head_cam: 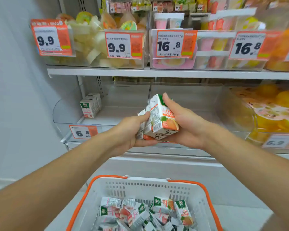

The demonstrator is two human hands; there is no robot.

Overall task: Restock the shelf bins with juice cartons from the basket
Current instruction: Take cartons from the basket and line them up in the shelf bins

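A small stack of white juice cartons with orange fruit print (158,119) is held between both my hands in front of the lower shelf. My left hand (132,130) grips the stack from the left and below. My right hand (185,124) grips it from the right, its thumb over the top carton. Below, a white basket with orange handles (107,194) holds several more juice cartons (145,214). In the clear shelf bin (65,112) on the lower shelf, a few cartons (90,105) stand upright at the back left.
A 6.5 price tag (83,132) hangs on the bin's front edge. A bin of orange-printed cups (274,110) stands to the right. The upper shelf (157,73) carries clear bins of jelly cups and snacks with 9.9 and 16.8 tags. A white wall lies at left.
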